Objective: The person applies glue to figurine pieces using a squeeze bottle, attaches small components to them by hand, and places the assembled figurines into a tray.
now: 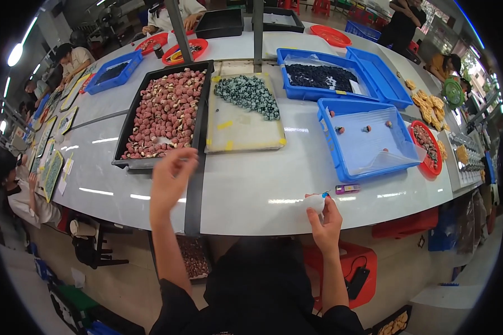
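My right hand (325,222) rests at the near edge of the white table (251,190), its fingers closed around a small white object (315,202) with a blue tip. My left hand (171,180) is lifted above the table near the front edge of a black tray (132,118) heaped with small pink and cream pieces. Its fingers are loosely curled, and whether they pinch a piece is not visible. A small purple object (347,189) lies on the table just right of my right hand.
A flat yellow-taped tray (241,129) holds dark green pieces. Blue bins (349,151) stand to the right, one lined with clear plastic and holding a few pieces. Red dishes (428,146) and tan pieces sit far right. Other people work along the left and far edges.
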Demonstrator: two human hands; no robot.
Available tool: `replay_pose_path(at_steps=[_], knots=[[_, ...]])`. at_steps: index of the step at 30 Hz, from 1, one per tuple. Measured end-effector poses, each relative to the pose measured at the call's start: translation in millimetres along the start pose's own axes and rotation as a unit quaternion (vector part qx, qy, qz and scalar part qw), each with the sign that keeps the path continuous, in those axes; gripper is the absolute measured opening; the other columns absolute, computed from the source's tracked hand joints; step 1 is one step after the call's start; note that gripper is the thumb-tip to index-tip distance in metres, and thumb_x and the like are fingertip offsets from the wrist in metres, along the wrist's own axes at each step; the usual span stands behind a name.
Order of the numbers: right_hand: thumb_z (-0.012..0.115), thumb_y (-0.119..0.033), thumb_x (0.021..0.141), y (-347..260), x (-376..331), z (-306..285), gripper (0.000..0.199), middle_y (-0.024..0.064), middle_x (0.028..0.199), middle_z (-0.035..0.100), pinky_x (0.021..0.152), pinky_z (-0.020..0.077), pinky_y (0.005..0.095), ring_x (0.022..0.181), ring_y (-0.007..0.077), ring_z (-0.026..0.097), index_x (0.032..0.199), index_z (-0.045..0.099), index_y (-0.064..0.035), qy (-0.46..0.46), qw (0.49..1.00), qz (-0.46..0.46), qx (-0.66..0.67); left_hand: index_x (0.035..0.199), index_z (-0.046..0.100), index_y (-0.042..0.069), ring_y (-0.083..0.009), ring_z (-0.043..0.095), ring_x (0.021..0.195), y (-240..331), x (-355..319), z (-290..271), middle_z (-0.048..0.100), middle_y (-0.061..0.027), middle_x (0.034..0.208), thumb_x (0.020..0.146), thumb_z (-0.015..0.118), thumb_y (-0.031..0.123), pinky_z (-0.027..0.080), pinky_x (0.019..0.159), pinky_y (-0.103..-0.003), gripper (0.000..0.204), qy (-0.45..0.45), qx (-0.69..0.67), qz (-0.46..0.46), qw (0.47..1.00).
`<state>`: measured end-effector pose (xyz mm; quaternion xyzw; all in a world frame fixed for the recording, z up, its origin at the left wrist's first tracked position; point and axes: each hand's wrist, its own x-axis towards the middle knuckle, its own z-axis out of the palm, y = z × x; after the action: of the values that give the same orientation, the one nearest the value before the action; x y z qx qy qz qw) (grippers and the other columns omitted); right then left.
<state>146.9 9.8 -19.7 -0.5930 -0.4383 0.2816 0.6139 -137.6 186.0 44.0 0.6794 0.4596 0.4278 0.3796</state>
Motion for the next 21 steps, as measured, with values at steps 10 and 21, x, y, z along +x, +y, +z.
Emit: replay_pose_path(at_steps=[10, 21], knots=[[0.061, -0.001, 0.083, 9.5, 3.8, -15.1, 0.027, 0.0107, 0.101, 0.061, 0.085, 0.0431, 0.0273, 0.094, 0.0163, 0.057, 0.108, 0.054, 0.0055, -0.021, 0.998, 0.018, -0.050, 0.089, 0.066, 0.003, -0.0134, 0.055, 0.075, -64.5, 97.8, -60.5, 0.061, -0.0051, 0.081, 0.078, 0.069, 0.021, 0.044, 0.069, -0.028, 0.021, -0.213, 0.267, -0.058, 0.938], [0.064, -0.008, 0.081, 8.0, 4.3, -17.5, 0.026, 0.0090, 0.092, 0.063, 0.078, 0.0462, 0.0280, 0.086, 0.0162, 0.060, 0.104, 0.058, 0.0027, 0.012, 0.997, -0.013, -0.076, 0.088, 0.052, 0.006, -0.0126, 0.051, 0.065, -88.9, 137.8, -99.6, 0.055, -0.0045, 0.080, 0.086, 0.054, 0.012, 0.044, 0.059, -0.028, 0.006, -0.016, -0.417, -0.208, 0.885]])
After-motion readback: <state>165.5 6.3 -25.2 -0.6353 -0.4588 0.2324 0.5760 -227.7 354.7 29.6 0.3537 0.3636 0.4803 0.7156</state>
